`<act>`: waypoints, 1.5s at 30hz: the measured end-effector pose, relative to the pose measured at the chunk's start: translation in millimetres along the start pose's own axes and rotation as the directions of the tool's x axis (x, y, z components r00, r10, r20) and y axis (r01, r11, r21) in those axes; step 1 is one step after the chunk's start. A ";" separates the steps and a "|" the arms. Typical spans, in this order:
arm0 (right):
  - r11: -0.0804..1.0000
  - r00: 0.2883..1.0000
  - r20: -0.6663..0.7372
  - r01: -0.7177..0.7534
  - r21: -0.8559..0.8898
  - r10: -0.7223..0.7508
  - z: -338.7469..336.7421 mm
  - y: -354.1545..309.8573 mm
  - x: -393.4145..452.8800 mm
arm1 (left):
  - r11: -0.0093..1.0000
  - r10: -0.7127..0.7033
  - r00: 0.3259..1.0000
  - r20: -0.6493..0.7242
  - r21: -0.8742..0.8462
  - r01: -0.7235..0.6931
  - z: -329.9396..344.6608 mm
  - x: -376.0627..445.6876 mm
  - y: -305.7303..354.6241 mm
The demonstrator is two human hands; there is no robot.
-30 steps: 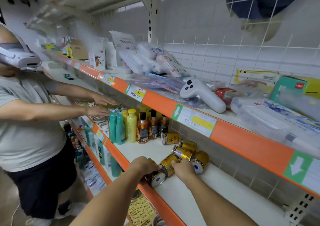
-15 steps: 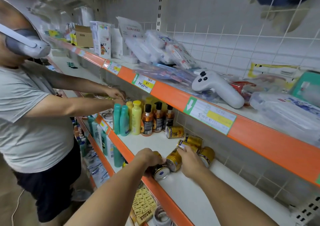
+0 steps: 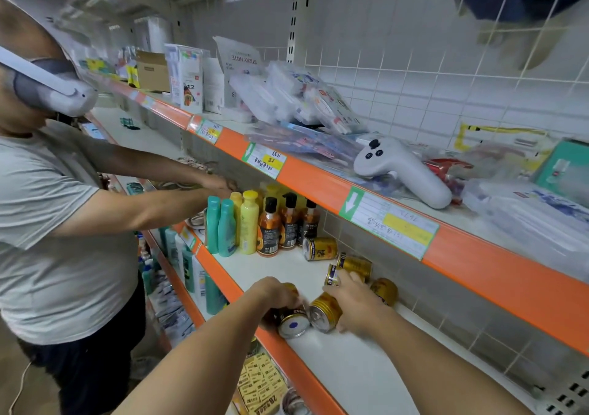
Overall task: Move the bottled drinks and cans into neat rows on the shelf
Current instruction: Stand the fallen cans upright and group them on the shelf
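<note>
Right hand (image 3: 352,303) shifted onto middle can (image 3: 325,311), gripping it, left hand (image 3: 275,293) gripping front can (image 3: 291,322)

Glossy metal cans (image 3: 320,249) on smooth matt shelf (image 3: 350,363).
</note>
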State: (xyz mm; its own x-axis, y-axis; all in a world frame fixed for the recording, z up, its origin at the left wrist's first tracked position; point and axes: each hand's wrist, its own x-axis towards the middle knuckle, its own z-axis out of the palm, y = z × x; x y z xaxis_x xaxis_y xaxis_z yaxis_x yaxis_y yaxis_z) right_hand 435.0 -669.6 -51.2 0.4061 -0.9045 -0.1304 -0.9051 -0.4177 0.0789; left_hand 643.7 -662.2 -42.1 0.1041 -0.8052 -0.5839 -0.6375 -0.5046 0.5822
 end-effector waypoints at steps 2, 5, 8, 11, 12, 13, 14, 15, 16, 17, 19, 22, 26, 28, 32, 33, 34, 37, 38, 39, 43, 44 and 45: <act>0.998 0.999 -0.006 0.031 -0.056 -0.031 -5.9 0.5 -2.3 | 0.997 -0.063 0.997 0.037 -0.034 0.064 -3.8 -0.3 1.0; 0.993 0.996 -0.014 0.085 -0.082 -0.086 -14.0 0.5 -2.7 | 0.996 -0.045 0.997 0.054 -0.070 0.049 -9.0 0.0 0.3; 0.979 0.992 -0.013 0.123 -0.165 -0.127 -20.7 -3.8 -0.4 | 0.995 -0.025 0.997 0.076 -0.094 0.032 -12.7 1.8 -0.1; 0.982 0.995 0.016 0.103 -0.161 -0.102 -20.4 -4.5 -0.3 | 0.994 -0.012 0.993 0.119 -0.105 0.024 -14.1 5.7 -0.7; 0.988 0.996 0.039 0.084 -0.133 -0.079 -19.4 -3.7 -0.9 | 0.994 -0.011 0.991 0.132 -0.107 0.026 -13.7 7.0 -1.0; 0.992 0.996 0.064 0.065 -0.107 -0.058 -18.8 -2.6 -1.2 | 0.994 -0.012 0.989 0.145 -0.106 0.028 -12.1 7.8 -0.7; 0.995 0.995 0.084 0.054 -0.089 -0.046 -18.8 -1.9 -1.1 | 0.994 -0.013 0.987 0.157 -0.106 0.030 -9.8 9.2 -0.4; 0.995 0.994 0.100 0.054 -0.087 -0.046 -19.3 -1.6 -0.6 | 0.994 -0.013 0.985 0.170 -0.108 0.032 -7.2 10.5 0.3; 0.992 0.992 0.115 0.071 -0.104 -0.059 -20.0 -1.3 0.5 | 0.993 -0.014 0.984 0.180 -0.111 0.035 -5.3 12.6 1.1; 0.986 0.988 0.130 0.098 -0.133 -0.081 -20.3 -1.0 1.6 | 0.993 -0.014 0.982 0.188 -0.111 0.036 -4.5 13.8 2.0; 0.976 0.983 0.142 0.138 -0.171 -0.114 -19.7 -0.5 2.8 | 0.996 0.002 0.982 0.190 -0.087 0.015 -7.0 15.8 4.1; 0.983 0.983 0.159 0.113 -0.145 -0.090 -18.5 -0.5 1.7 | 0.999 0.038 0.982 0.183 -0.014 -0.036 -13.6 17.7 7.1; 0.998 0.962 0.272 0.030 -0.048 -0.015 -27.3 -4.4 2.4 | 0.989 0.048 0.977 0.207 0.129 -0.076 -19.0 18.3 12.5; 0.999 0.951 0.308 0.018 -0.050 -0.002 -31.4 -5.6 3.4 | 0.965 0.038 0.974 0.225 0.244 -0.094 -20.1 18.5 18.3; 0.999 0.946 0.325 0.001 -0.050 0.015 -31.6 -10.8 2.2 | 0.915 0.029 0.971 0.236 0.384 -0.121 -15.9 17.3 32.8; 0.999 0.946 0.323 -0.010 -0.040 0.022 -31.0 -11.7 1.8 | 0.909 0.026 0.971 0.236 0.399 -0.121 -14.4 17.0 35.6; 0.999 0.946 0.324 -0.024 -0.027 0.032 -30.2 -12.3 1.7 | 0.904 0.017 0.971 0.237 0.411 -0.116 -12.9 16.9 37.8; 0.999 0.944 0.326 -0.048 -0.015 0.050 -28.3 -13.4 1.3 | 0.891 -0.030 0.970 0.241 0.446 -0.083 -8.3 17.5 42.3; 0.998 0.944 0.324 -0.051 -0.020 0.055 -28.2 -14.0 1.0 | 0.892 -0.042 0.969 0.243 0.446 -0.073 -6.8 18.4 43.5; 0.998 0.944 0.324 -0.055 -0.026 0.060 -28.4 -14.8 0.8 | 0.894 -0.052 0.968 0.246 0.443 -0.065 -5.4 19.6 44.1; 0.996 0.935 0.343 -0.075 -0.044 0.086 -28.0 -16.1 1.8 | 0.906 -0.070 0.962 0.263 0.420 -0.048 -4.4 21.6 41.8; 0.996 0.934 0.346 -0.077 -0.048 0.089 -27.5 -16.3 2.3 | 0.912 -0.064 0.962 0.264 0.408 -0.051 -5.3 22.5 39.9; 0.996 0.933 0.348 -0.079 -0.051 0.092 -26.7 -16.3 2.8 | 0.916 -0.054 0.963 0.265 0.396 -0.058 -6.6 23.2 37.7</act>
State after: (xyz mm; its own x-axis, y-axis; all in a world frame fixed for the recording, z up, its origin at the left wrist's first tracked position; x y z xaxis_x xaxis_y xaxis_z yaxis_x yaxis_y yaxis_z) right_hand 454.2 -667.6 -26.5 0.2515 -0.8522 -0.4588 -0.9269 -0.3486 0.1393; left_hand 627.1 -702.0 -29.9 -0.0681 -0.6655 -0.7433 -0.8926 -0.2921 0.3433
